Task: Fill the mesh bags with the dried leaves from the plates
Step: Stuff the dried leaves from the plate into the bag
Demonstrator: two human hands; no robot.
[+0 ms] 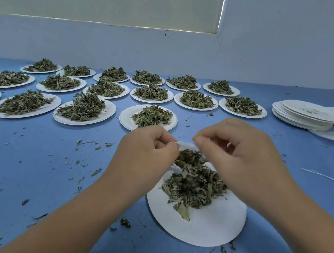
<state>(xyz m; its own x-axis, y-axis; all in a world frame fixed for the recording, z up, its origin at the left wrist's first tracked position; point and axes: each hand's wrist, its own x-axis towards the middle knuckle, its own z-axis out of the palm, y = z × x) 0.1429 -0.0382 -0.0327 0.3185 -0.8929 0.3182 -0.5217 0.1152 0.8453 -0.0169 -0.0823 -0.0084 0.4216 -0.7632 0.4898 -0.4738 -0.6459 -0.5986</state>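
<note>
Mesh bag (185, 144) first: our left hand (148, 147) and right hand (240, 157) each pinch its white rim, thumb against curled fingers. They hold the mouth stretched between them just above the near plate (201, 228). Dried leaves (194, 188) are heaped on that plate, and some sit dark in the bag's mouth. To do this step well, we judge, we hold the mouth wide and low over the heap — so whatever misses the mesh bag drops back on the plate, not on the blue surface (28, 171), where crumbs lie scattered. One hand should hold its pinch while the other feeds small amounts in; brittle leaves likely crush if we stuff them. Beyond wait rows of filled plates (110, 109), and at the right a stack of empty plates (303, 117) — much of the job looks left.
</note>
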